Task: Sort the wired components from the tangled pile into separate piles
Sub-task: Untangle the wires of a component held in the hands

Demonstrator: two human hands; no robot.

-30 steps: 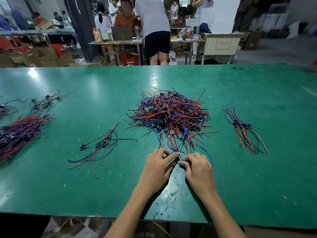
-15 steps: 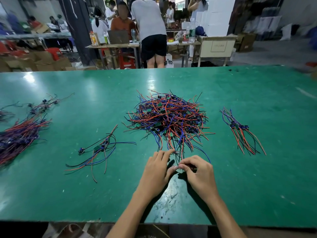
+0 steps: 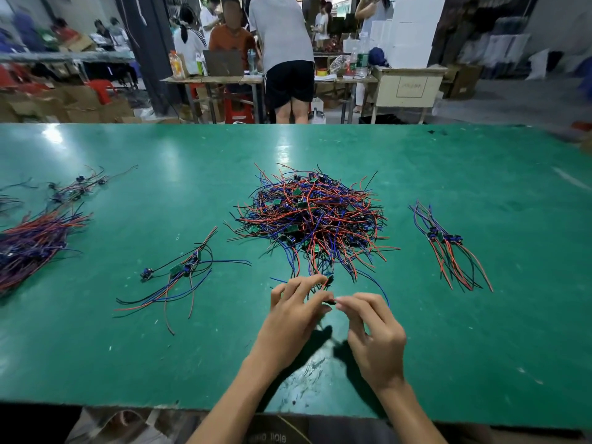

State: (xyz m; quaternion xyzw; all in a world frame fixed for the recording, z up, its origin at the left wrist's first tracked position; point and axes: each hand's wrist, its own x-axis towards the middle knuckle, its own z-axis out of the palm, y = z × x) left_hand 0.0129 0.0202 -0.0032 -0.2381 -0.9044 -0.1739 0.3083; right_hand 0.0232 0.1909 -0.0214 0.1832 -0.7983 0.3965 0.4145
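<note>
hands lifted nearer | fingers (image 3: 347, 301) pinch wired component (image 3: 330, 302) below tangled pile (image 3: 309, 213)

Overhead light glares in pale patches on my green worktop (image 3: 160, 363); my hands throw soft shadows beneath them; fingertips blur slightly; the wide lens bends the edges; the background looks dim and smeared.

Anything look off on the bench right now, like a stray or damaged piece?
One small wired part lies apart at the left end of the near-left pile, not bundled with it. Scuff marks scar the green table near the front edge. Otherwise nothing stands out.
</note>
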